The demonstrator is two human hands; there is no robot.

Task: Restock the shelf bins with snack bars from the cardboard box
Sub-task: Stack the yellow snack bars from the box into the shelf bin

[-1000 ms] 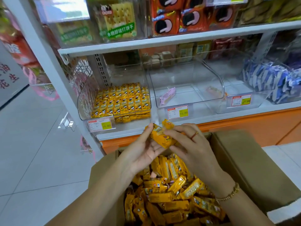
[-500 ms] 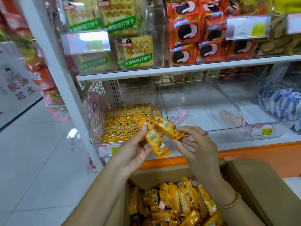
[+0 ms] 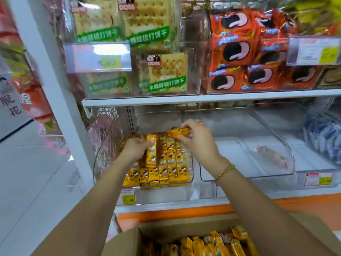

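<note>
A clear shelf bin point(image 3: 188, 189) on the lower shelf holds rows of yellow snack bars point(image 3: 171, 169). My left hand point(image 3: 136, 147) reaches into the bin and grips one yellow bar point(image 3: 151, 153), held lengthwise over the rows. My right hand point(image 3: 197, 139) is beside it, over the back of the bin, pinching another yellow bar point(image 3: 178, 131) that lies crosswise. The cardboard box point(image 3: 129, 239) sits below at the bottom edge, with several more yellow bars point(image 3: 212, 244) in it.
A second clear bin point(image 3: 276, 143) to the right holds one pink wrapped item point(image 3: 271, 156). Blue-and-white packs point(image 3: 324, 137) lie at the far right. The upper shelf point(image 3: 203, 97) carries cracker packs point(image 3: 162, 71) and orange cookie packs point(image 3: 238, 50). A white upright point(image 3: 51, 89) stands at left.
Both hands have risen from over the box and moved forward into the yellow-bar bin, each carrying a bar. The view has tilted upward toward the shelves.
</note>
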